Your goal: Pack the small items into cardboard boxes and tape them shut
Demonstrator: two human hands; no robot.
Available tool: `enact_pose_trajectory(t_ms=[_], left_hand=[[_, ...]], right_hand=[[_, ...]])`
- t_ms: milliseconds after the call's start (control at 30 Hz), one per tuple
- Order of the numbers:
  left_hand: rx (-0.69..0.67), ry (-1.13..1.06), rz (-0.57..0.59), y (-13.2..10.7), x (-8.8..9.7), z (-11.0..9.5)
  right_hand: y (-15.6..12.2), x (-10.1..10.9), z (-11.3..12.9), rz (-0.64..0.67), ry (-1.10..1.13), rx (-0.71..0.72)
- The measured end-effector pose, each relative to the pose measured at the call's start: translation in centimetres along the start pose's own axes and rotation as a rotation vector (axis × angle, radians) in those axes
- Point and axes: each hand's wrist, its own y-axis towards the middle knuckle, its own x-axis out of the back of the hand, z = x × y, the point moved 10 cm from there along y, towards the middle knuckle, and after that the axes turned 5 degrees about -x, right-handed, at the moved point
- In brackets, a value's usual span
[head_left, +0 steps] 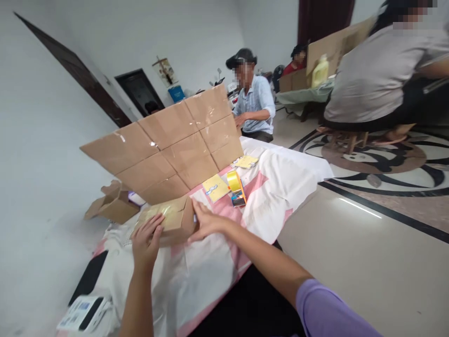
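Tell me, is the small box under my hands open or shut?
Shut: the small box has its top flaps lying flat, left hand on its top, right hand against its side.

bare forearms, lilac short sleeve (pixel 326 309) on right.

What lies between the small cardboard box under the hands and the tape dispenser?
In the head view, a flat yellow packet lies on the pink and white cloth between the small box and the tape dispenser, close beside the dispenser.
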Motion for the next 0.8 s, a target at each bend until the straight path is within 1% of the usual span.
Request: enact_pose_trajectory(t_ms=[67, 133, 200, 233, 300, 333, 400, 433, 467, 500, 533, 600, 633, 700, 733, 800], left_hand=[[-0.065, -0.011, -0.048, -0.9, 0.8, -0.5], [-0.109, -0.022, -0.090, -1.8, 1.5, -1.1], [-0.110, 0.012, -0.186, -2.4, 2.9, -2.2], [-0.117, 0.041, -0.225, -2.6, 3.5, -3.1], [-0.135, 0.090, -0.321, -2.8, 4.6, -5.4], [-0.151, 0.114, -0.376, -2.7, 5.0, -6.8], [-0.187, 0.153, -0.493, -2.7, 5.5, -9.3], [-0.190, 0.161, -0.527, -2.6, 5.3, -10.3], [-0.172, 0.157, -0.530, -2.3, 4.7, -10.8], [-0.132, 0.138, -0.509, -2.0, 3.8, -10.9], [-0.067, 0.103, -0.462, -1.7, 2.6, -10.6], [0.106, 0.018, -0.324, -1.5, -0.4, -9.0], [0.191, -0.024, -0.253, -1.6, -2.0, -7.9], [0.329, -0.096, -0.121, -2.2, -5.0, -5.9], [0.383, -0.123, -0.055, -2.5, -6.4, -4.8], [0.468, -0.160, 0.057, -3.3, -8.7, -2.9]], right_hand=[[-0.5, -0.4, 0.9, -0.127, -0.012, 0.000], [-0.9, -0.7, 1.9, -0.197, -0.013, 0.026], [-1.7, 0.1, 3.1, -0.258, 0.005, 0.052], [-2.4, 1.0, 3.8, -0.292, 0.018, 0.074], [-4.6, 3.4, 5.5, -0.356, 0.045, 0.147], [-6.1, 5.0, 6.2, -0.391, 0.057, 0.189], [-9.9, 9.2, 7.1, -0.488, 0.058, 0.252], [-12.0, 11.6, 7.0, -0.554, 0.036, 0.260], [-14.3, 14.3, 6.6, -0.637, -0.008, 0.262], [-16.7, 17.0, 6.1, -0.725, -0.075, 0.260], [-19.1, 19.7, 5.2, -0.813, -0.157, 0.233], [-24.0, 25.0, 2.6, -1.029, -0.307, 0.136], [-26.1, 27.3, 0.6, -1.106, -0.362, 0.045], [-29.4, 30.9, -3.4, -1.200, -0.461, -0.143], [-30.4, 32.3, -5.5, -1.218, -0.497, -0.233], [-31.0, 34.4, -9.1, -1.227, -0.536, -0.373]])
